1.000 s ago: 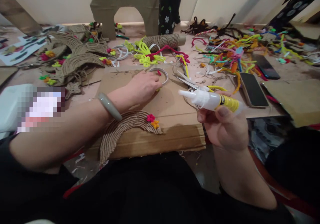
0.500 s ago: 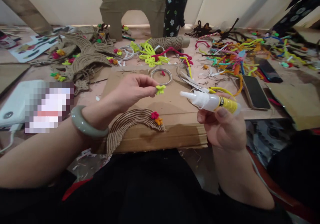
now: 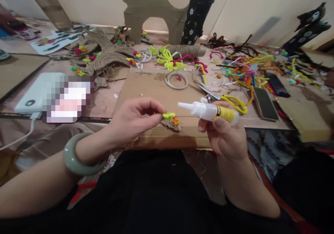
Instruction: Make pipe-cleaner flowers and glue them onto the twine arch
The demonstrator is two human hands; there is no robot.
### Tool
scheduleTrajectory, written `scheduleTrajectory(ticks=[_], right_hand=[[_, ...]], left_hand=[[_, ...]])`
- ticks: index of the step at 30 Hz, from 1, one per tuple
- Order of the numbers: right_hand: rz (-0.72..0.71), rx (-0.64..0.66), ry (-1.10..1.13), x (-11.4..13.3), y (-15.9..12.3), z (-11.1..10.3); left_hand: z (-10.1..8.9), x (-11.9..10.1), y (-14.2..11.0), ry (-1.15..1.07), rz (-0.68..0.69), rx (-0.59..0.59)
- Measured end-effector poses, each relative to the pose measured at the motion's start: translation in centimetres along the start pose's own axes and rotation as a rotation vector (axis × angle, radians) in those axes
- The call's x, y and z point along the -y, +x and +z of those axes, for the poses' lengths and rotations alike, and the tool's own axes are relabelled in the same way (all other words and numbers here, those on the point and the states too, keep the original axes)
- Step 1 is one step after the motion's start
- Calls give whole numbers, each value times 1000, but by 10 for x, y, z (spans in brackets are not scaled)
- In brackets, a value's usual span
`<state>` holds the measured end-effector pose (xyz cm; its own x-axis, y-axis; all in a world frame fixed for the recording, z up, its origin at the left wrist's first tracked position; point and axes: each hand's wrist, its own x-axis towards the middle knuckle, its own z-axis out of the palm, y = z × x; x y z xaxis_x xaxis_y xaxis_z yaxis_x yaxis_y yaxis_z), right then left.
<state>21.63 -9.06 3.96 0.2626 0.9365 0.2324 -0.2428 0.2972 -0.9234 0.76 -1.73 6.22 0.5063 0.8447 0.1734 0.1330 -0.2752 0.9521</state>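
Note:
Between the thumb and fingertips of my left hand is a small yellow-green pipe-cleaner flower. My right hand is wrapped round a white glue bottle with a yellow label, its nozzle pointing left towards the flower without touching it. Below my left hand lies a curved twine piece, mostly hidden by that hand, with an orange flower on its right end. Under it is a cardboard sheet.
Scissors with yellow handles and a roll of tape lie beyond my hands. Coloured pipe cleaners and a phone are at right. Twine pieces and a white power bank are at left.
My left hand has come down nearer the twine piece with the flower, now covering most of that piece. The glue bottle has shifted slightly left. The view has moved a little.

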Motion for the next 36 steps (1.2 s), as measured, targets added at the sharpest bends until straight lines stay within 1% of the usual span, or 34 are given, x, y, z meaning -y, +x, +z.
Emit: scheduleTrajectory(ticks=[3, 6, 12, 15, 17, 20, 23, 26, 31, 36], right_hand=[[22, 58, -31, -2, -3, 3], [20, 119, -115, -3, -6, 4], [1, 180, -198, -1, -8, 5], [6, 187, -222, 1, -9, 4], [4, 187, -240, 2, -10, 5], [-5, 194, -244, 3, -11, 6], [-3, 195, -226, 3, -12, 8], [-6, 185, -206, 3, -12, 10], [-36, 146, -213, 2, -12, 11], [-66, 128, -249, 0, -12, 10]], left_hand=[[-3, 2, -10, 116, 98, -6], [-7, 6, -14, 175, 189, -29], [-9, 8, -17, 173, 292, -76], [-7, 6, -20, 125, 324, -85], [-6, 4, -21, 79, 293, -97], [-3, 1, -22, -21, 198, -124], [1, 1, -23, -194, 97, -141], [5, 4, -23, -346, 44, -147], [10, 6, -23, -430, -42, -144], [12, 7, -21, -517, -82, -154]])
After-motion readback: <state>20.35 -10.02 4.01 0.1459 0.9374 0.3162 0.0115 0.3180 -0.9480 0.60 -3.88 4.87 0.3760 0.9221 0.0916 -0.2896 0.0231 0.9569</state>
